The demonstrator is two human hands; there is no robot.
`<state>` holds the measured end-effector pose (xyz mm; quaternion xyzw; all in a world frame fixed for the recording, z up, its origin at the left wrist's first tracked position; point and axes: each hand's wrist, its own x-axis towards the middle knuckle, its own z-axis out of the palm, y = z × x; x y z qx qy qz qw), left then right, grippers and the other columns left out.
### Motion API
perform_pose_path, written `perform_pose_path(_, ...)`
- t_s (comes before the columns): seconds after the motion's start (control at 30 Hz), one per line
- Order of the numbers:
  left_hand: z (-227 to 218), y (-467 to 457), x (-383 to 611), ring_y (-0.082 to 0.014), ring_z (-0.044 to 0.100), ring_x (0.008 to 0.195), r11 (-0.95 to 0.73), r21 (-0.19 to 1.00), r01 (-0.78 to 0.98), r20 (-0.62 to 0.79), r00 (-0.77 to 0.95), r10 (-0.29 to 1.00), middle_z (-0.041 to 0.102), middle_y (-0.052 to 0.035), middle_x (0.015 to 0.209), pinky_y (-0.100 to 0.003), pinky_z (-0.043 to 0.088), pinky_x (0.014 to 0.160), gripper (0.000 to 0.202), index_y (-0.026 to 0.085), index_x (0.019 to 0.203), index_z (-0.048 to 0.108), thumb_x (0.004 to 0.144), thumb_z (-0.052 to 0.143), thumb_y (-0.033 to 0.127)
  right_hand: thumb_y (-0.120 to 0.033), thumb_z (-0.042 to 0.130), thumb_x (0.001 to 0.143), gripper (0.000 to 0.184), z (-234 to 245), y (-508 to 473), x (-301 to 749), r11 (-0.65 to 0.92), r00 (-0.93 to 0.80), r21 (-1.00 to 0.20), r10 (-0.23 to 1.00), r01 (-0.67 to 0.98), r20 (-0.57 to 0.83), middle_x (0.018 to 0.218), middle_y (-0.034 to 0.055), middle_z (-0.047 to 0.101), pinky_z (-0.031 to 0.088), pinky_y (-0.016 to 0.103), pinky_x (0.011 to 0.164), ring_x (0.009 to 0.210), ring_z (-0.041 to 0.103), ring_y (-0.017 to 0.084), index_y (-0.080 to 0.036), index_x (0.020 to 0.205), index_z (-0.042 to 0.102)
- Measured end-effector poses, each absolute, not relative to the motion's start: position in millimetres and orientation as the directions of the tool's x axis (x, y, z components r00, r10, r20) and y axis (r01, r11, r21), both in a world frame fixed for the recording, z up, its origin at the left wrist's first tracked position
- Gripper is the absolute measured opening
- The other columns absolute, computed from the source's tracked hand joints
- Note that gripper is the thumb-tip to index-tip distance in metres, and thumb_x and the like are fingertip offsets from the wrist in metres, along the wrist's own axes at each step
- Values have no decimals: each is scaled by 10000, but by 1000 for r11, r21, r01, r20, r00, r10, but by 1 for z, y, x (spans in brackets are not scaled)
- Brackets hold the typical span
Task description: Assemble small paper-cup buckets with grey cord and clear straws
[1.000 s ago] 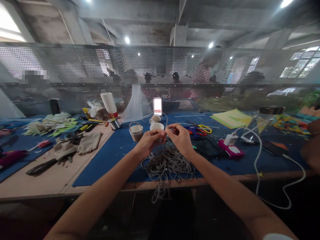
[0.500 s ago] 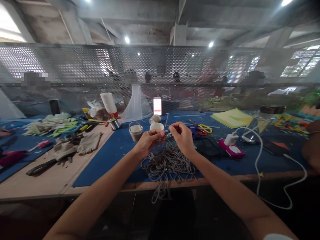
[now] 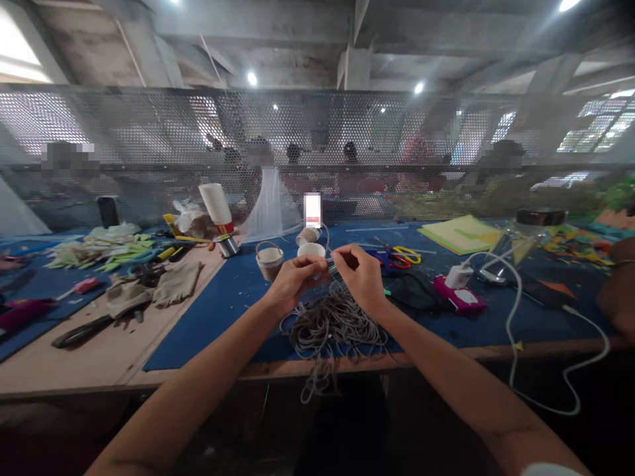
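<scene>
Over the middle of the blue mat (image 3: 198, 324) my two hands come close together. The fingers of my left hand (image 3: 296, 276) are closed in a pinch; what lies between them is too small to make out. My right hand (image 3: 361, 271) pinches a thin grey cord (image 3: 327, 237), whose end curves up above the fingertips. Below both hands spreads a tangled heap of grey cord (image 3: 337, 324), with loops hanging over the table edge. Just behind the fingers stands a white paper cup (image 3: 311, 251). To its left is a small cup with a cord-wrapped body and a handle (image 3: 270, 263).
Another cup (image 3: 307, 237) lies tipped behind. A stack of paper cups (image 3: 216, 205) leans on a can at left. Gloves (image 3: 177, 284), scissors (image 3: 407, 256), a magenta power block (image 3: 460, 295) with a white cable, and a glass jar (image 3: 516, 244) surround the mat. A mesh screen (image 3: 169, 132) stands behind.
My right hand has shifted slightly left, nearer my left fingertips. The cord end above it, straight before, now bends to the left. My left hand has hardly moved.
</scene>
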<state>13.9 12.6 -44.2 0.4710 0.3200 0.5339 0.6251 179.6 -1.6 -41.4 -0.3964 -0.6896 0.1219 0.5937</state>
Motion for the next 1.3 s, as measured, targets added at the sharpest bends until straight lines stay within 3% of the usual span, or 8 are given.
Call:
perform_pose_path(0.87,-42,6,19,-93,557,612,-188,945,-266,231,140,963,646,0,647,-246,492,692,206,141,755,720,642,843,262,-355,542,928,185,-45,-4,176,663,-34,-540,647,519,761,865,39,716,470,270,692,749,647,165,-219,890,661)
perform_pose_path(1.3,-36,2,23,-108,569,608,-294,939,-179,303,22,953,656,-7,645,-242,465,627,230,133,728,700,615,857,257,-378,566,922,185,-45,-5,176,649,-32,-528,647,547,762,799,15,698,436,258,647,692,625,150,-224,851,640)
